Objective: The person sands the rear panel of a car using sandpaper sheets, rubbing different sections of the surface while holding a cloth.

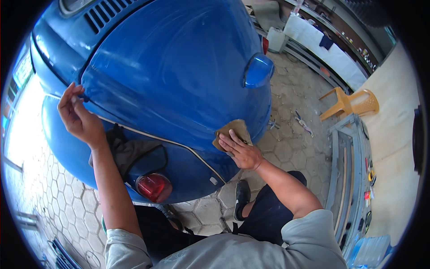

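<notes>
Grey shirt (224,253) nearest; brown sheet (238,127) lies under the flattened right hand (243,151); left hand (83,117) loosely curled.

Curves smoothly as a blue car body (165,80), bearing a tan sheet (240,127) spread near its lower edge and a bunched dark cloth (143,154) beside the red tail light (153,187). Below, spreads as a hexagon-paved floor (286,150), carrying a hand tool (304,123) and a yellow chair (344,102).

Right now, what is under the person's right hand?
A tan cloth or pad shows under the right hand, lying against the blue car body. The paint directly beneath it is covered, so its condition there cannot be seen.
</notes>
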`<state>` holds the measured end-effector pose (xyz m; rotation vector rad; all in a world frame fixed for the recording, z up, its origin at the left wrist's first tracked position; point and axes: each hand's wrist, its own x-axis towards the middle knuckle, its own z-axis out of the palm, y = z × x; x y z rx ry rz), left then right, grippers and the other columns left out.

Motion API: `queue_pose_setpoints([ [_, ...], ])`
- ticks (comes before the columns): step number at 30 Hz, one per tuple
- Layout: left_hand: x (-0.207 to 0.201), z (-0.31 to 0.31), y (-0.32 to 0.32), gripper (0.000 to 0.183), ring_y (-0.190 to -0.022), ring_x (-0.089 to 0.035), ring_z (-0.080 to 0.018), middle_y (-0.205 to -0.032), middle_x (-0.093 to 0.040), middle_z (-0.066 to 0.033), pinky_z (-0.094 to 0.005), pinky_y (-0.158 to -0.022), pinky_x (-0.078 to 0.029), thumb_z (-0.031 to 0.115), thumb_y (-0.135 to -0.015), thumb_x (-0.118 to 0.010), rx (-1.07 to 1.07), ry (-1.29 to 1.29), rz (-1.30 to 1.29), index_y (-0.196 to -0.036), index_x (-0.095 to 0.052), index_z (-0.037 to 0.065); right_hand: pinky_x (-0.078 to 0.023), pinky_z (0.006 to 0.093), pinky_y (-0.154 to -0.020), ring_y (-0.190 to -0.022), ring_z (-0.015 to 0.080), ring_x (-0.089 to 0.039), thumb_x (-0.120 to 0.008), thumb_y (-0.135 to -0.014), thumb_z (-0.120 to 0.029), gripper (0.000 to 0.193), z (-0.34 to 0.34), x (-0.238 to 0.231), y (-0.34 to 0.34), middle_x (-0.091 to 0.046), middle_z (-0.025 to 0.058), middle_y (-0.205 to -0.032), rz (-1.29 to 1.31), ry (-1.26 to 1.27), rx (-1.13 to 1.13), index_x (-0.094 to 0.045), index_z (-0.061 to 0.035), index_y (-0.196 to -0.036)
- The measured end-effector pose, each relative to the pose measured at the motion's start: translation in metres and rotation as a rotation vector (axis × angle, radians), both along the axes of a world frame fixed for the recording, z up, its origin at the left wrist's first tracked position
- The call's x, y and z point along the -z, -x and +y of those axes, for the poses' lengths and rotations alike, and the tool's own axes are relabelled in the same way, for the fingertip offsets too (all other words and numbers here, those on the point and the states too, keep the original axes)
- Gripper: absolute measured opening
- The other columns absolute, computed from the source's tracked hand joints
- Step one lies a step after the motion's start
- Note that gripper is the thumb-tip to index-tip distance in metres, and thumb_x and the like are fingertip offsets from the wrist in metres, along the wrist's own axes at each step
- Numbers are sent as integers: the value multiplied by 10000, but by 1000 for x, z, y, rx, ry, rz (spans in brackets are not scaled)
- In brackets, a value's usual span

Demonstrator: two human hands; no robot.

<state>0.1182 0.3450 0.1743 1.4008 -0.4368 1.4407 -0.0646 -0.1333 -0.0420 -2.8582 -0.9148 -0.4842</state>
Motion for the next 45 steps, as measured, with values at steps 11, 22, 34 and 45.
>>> queue_pose_setpoints([
  [11,-5,0,0,275,-1179,-798,-185,-1277,-848,-138,-307,-965,-577,-5,-1245,-542,-13,57,21,-1436,-736,-42,-257,608,-1513,-1862,315,-299,-580,-1149,-161,737,234,-196,-141,-406,18,-1985,-369,-238,-282,-489,-151,-1880],
  [22,-5,-2,6,279,-1156,-798,-160,-1256,-860,-108,-292,-940,-563,6,-1240,-551,-57,51,25,-1426,-758,-17,-266,606,-1523,-1776,81,-429,-538,-1152,-170,762,96,-61,-36,-380,-161,-1985,-187,110,-126,-480,-334,-1894],
  [34,-4,-5,8,295,-1188,-790,-164,-1283,-848,-94,-303,-982,-574,29,-1249,-549,50,65,10,-1448,-765,0,-195,661,-1527,-1727,72,-514,-559,-1174,-178,708,81,-53,-22,-402,-192,-1969,-156,264,-83,-539,-347,-1862],
  [45,-3,5,4,291,-1188,-807,-175,-1285,-863,-106,-308,-971,-575,38,-1252,-551,-36,90,52,-1444,-765,-4,-226,600,-1534,-1805,126,-393,-599,-1154,-170,659,72,-100,-65,-478,-158,-1934,10,120,-354,-628,-292,-1801],
])
